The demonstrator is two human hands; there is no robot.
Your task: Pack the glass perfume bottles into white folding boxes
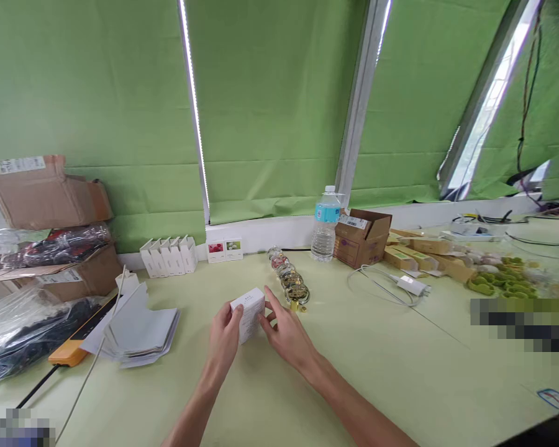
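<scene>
A small white box (249,313) with fine printing on its top and front is held tilted just above the table, in the middle of the view. My left hand (224,332) is closed on its left side, thumb near the upper edge. Against the right side of the box rests my right hand (284,329), with thumb and curled fingers at the edge and the index finger stretched up. Behind my hands lies a row of shiny round metal-rimmed pieces (292,285). Two small white cartons with red and green pictures (225,249) stand by the wall.
Several white boxes (168,256) stand in a row at the back left. Stacked papers (151,335) and a cable lie left, near cardboard boxes (51,192). A water bottle (325,226), a brown carton (366,239), a white charger (412,285) and green pieces (503,279) sit to the right.
</scene>
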